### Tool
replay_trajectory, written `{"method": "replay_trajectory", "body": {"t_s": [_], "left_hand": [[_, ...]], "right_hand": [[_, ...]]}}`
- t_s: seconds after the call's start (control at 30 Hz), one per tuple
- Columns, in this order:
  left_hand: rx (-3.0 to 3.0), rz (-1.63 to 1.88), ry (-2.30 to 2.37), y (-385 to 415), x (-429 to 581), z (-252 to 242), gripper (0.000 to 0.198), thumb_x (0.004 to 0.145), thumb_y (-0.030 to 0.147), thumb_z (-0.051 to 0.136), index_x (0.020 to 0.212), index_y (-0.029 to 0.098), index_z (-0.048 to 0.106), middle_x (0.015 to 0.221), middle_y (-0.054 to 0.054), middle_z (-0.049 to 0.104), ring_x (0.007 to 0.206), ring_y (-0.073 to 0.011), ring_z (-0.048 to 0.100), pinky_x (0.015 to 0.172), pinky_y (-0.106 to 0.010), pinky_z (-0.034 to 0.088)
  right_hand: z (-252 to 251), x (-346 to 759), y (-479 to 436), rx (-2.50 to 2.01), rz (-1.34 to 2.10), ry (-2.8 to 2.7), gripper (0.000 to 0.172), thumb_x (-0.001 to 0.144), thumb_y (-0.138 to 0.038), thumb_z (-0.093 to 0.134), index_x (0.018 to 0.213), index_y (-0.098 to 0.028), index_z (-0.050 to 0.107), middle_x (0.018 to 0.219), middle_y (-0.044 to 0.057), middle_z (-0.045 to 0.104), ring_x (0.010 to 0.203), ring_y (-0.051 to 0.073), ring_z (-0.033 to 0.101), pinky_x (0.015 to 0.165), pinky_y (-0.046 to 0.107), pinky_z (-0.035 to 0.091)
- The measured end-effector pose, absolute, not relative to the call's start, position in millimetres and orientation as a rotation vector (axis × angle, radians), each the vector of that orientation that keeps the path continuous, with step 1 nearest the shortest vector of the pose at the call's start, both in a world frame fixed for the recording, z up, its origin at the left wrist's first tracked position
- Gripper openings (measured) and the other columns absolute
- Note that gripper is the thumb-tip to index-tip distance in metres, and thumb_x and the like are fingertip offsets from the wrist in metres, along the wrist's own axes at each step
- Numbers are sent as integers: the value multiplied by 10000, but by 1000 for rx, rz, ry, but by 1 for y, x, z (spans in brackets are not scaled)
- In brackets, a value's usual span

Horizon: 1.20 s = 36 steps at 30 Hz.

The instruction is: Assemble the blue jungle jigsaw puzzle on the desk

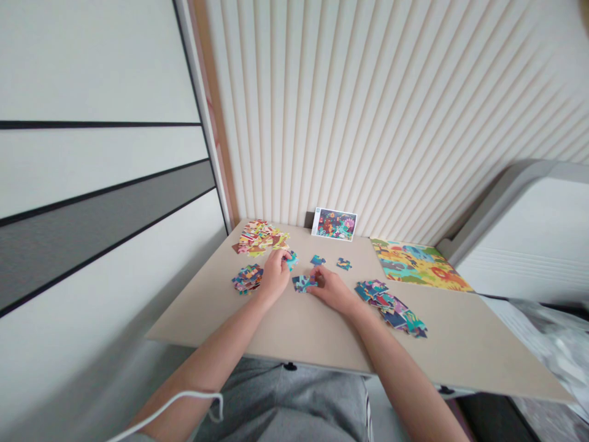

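Observation:
My left hand [275, 274] rests on the beige table [294, 331] with its fingers closed on a teal puzzle piece [291, 260]. My right hand [332, 290] lies just right of it, fingers pinched on a small joined cluster of blue pieces [302, 282]. Two loose teal pieces, one [317, 260] and another [343, 264], lie just beyond the hands.
A pile of yellow-red pieces [260, 237] sits at the back left, a small mixed pile [247, 279] by my left wrist, a blue pile [391, 307] at the right. A reference picture card [334, 223] leans on the ribbed wall. A finished colourful puzzle [418, 264] lies at the back right.

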<state>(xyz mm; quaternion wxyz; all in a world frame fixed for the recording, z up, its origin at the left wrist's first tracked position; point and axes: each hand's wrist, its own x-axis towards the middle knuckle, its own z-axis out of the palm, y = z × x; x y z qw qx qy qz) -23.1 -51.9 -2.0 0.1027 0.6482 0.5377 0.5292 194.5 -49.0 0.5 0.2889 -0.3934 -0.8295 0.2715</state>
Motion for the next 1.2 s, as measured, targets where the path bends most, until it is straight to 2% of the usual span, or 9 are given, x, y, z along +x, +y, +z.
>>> {"method": "replay_trajectory", "body": {"t_s": [0.13, 0.27, 0.37, 0.47, 0.6, 0.73, 0.93, 1.07, 1.2], "left_hand": [[1944, 1475, 1574, -53, -21, -4, 273, 812, 6, 411, 889, 213, 571, 965, -60, 626, 1002, -223, 600, 921, -363, 478], [1975, 1342, 1603, -54, -20, -6, 250, 819, 25, 417, 845, 219, 571, 919, -52, 631, 937, -218, 609, 874, -347, 483], [2018, 1225, 1626, -57, -18, -7, 187, 864, 88, 447, 816, 227, 561, 869, -42, 614, 882, -216, 608, 838, -340, 478], [2076, 1131, 1625, -65, -15, -8, 60, 852, 175, 563, 851, 234, 569, 897, -38, 597, 883, -225, 608, 835, -342, 472], [2220, 992, 1627, -75, -12, -6, 193, 775, 206, 679, 944, 245, 594, 966, -54, 587, 914, -250, 614, 839, -350, 471], [2356, 890, 1575, -77, -12, -5, 256, 770, 192, 694, 1005, 248, 610, 1012, -64, 590, 969, -261, 620, 878, -356, 476], [2253, 1038, 1449, -69, -11, -5, 128, 821, 139, 630, 897, 237, 597, 948, -35, 606, 925, -221, 631, 860, -331, 497], [2179, 1134, 1563, -65, -13, -4, 115, 854, 120, 556, 881, 231, 554, 947, -44, 596, 943, -225, 621, 868, -349, 490], [2126, 1189, 1656, -65, -15, -1, 92, 851, 154, 573, 876, 234, 536, 972, -50, 597, 960, -231, 626, 879, -358, 491]], "right_hand": [[10, 221, -48, -1012, 807, -2003, 232, 924, -376, 570, 1059, -204, 649, 857, 23, 672, 770, 173, 608, 719, 299, 487], [25, 257, -41, -1228, 602, -1778, 250, 895, -349, 510, 976, -189, 684, 734, 26, 653, 639, 175, 567, 600, 288, 437], [29, 284, -37, -1477, 329, -1764, 231, 860, -269, 474, 784, -201, 682, 656, 29, 643, 639, 195, 580, 607, 298, 402], [23, 300, -37, -1657, 164, -1919, 257, 844, -210, 482, 701, -198, 694, 727, 79, 683, 723, 229, 612, 670, 327, 410], [9, 291, -40, -1693, -61, -2049, 238, 839, -159, 548, 880, -197, 779, 1021, 153, 701, 967, 294, 611, 860, 398, 421], [4, 251, -48, -1443, 99, -2204, 269, 926, -209, 536, 1089, -224, 750, 1144, 113, 676, 1086, 268, 595, 981, 399, 409], [5, 201, -63, -1129, 262, -2449, 388, 984, -427, 561, 1328, -261, 634, 1291, 109, 629, 1211, 268, 549, 1054, 411, 380], [0, 193, -59, -1125, 301, -2471, 462, 912, -508, 663, 1307, -269, 641, 1350, 115, 589, 1265, 295, 516, 1069, 447, 360], [-4, 194, -51, -1164, 405, -2392, 408, 816, -489, 776, 1136, -257, 673, 1236, 76, 642, 1184, 272, 560, 1023, 417, 383]]}}
